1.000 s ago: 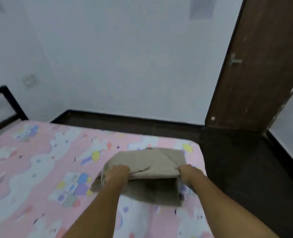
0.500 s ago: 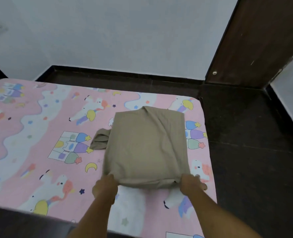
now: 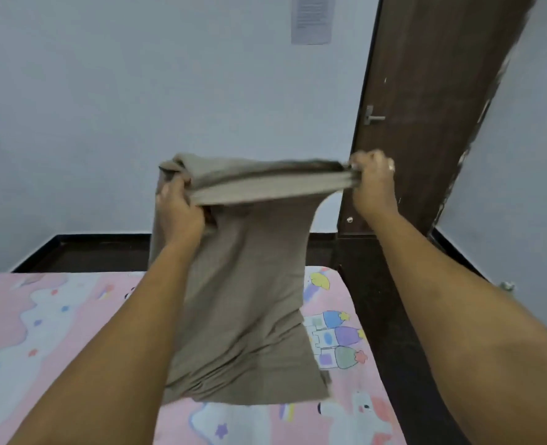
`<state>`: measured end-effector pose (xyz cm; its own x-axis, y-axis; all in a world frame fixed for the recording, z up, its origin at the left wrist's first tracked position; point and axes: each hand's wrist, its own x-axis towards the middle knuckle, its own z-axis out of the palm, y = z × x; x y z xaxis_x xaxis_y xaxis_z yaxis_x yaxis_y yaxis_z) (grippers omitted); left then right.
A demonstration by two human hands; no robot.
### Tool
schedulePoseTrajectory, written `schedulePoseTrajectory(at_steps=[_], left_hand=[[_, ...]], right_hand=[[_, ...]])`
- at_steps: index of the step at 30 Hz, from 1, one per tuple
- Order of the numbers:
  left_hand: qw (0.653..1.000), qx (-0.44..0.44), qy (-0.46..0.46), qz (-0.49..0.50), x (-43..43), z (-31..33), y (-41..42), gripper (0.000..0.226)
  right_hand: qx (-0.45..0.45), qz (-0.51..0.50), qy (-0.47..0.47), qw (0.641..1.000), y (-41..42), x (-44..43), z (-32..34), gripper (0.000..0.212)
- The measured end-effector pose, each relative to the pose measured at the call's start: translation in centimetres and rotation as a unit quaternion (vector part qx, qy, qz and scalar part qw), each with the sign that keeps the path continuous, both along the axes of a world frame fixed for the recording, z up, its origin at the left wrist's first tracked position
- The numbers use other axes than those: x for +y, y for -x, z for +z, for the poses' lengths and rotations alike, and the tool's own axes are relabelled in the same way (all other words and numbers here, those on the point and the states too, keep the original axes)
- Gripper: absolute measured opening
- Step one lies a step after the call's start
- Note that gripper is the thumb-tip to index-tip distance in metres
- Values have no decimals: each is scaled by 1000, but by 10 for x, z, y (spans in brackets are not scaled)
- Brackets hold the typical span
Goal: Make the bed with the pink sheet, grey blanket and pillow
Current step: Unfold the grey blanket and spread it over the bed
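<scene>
Two hands held the grey blanket [image 3: 243, 300] up in front of the camera. Left hand [image 3: 177, 203] was at 9 o'clock of the top fold, fingers curled tight round a bunched corner. Right hand [image 3: 373, 184] was at 3 o'clock, fingers pinching the other corner. Top edge was stretched taut between them, well above the pink sheet [image 3: 41, 332]. Blanket hung partly folded, lower end reaching the sheet toward 6 o'clock. Sheet had cartoon prints and lay flat from 9 to 5 o'clock. Brown door [image 3: 432, 91] stood at 1 o'clock, its handle [image 3: 373, 117] above the right hand. Paper notice [image 3: 312, 19] was on the wall [image 3: 137, 91] at 12 o'clock.
</scene>
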<state>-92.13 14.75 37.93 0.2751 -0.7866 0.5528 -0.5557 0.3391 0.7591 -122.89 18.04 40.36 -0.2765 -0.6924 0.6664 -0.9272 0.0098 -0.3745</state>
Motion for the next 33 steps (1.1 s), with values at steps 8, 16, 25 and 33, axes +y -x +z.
schedulePoseTrajectory(at_steps=[8, 16, 25, 33], left_hand=[[930, -308, -200, -7, 112, -189, -69, 33], [805, -514, -281, -90, 252, -366, -129, 43], [746, -586, -265, -171, 375, -490, -195, 57], [734, -603, -231, -212, 402, -499, -221, 49]], right_hand=[[77, 30, -303, 949, -22, 126, -197, 39], [137, 108, -485, 857, -67, 275, -388, 35], [114, 133, -475, 862, -104, 409, -530, 50], [136, 109, -454, 874, -129, 448, -537, 52]])
